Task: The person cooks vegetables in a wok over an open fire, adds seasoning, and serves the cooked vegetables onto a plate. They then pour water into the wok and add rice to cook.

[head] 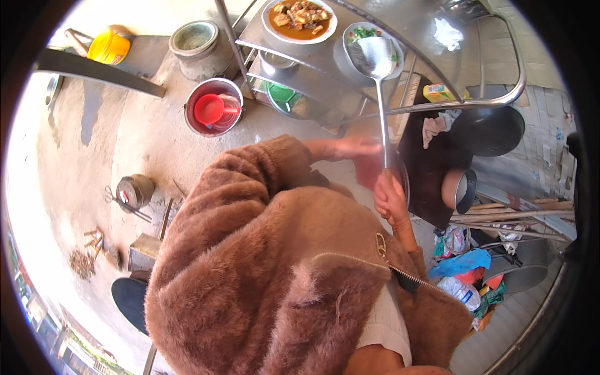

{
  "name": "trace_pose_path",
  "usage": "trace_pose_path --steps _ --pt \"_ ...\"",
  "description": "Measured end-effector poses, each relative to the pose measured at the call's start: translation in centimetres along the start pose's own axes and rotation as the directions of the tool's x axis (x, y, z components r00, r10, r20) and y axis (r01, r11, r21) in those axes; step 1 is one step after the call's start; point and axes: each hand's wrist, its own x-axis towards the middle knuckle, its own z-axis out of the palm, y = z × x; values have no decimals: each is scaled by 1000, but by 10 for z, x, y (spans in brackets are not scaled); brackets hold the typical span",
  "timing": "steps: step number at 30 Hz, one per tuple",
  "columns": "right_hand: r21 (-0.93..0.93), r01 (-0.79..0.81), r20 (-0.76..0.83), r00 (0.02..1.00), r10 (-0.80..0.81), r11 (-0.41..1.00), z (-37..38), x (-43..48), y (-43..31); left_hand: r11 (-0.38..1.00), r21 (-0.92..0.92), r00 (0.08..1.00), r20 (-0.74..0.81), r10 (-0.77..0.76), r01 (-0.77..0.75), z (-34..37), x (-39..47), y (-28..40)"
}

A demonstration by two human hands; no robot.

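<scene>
My right hand [390, 194] grips the handle end of a metal wok spatula [375, 58], which points away from my body. Its broad blade overlaps a white bowl [398, 70] holding chopped green and red pieces [364, 33]; whether they touch cannot be told. My left hand [354, 147] is blurred and reaches across towards the spatula's shaft. Its fingertips lie by the shaft, and a grip is not clear. Under the hands shows a blurred reddish surface [368, 171]. Beyond, a bowl [333, 29] of meat pieces in orange-brown sauce [300, 16] rests on a metal rack [248, 28].
A bucket [187, 110] with a red dipper [208, 110] stands on the floor left of the rack. To the right are a dark wok [490, 131], a cooking pot [450, 190], a cloth [433, 131] and wooden poles [511, 213]. Plastic bags [461, 265] lie near my right side.
</scene>
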Motion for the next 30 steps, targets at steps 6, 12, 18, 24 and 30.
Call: trace_pose_path --steps 6,12,18,24,30 --pt "-46 -187 333 923 191 981 -23 1 9 867 310 917 -218 -335 391 -11 -76 -56" --pt "-347 -217 340 878 338 912 -67 35 50 870 38 680 -641 -356 492 -24 -173 -147" --pt "-738 -186 -9 964 267 648 -95 74 105 842 -215 216 -908 -359 496 -105 -271 -213" --pt "-773 -428 -280 892 355 468 -85 95 162 873 -237 -63 -970 -233 425 -303 -313 -254" --pt "-790 -404 -253 900 356 461 -59 112 215 766 -283 -302 -945 -122 577 -480 -306 -299"
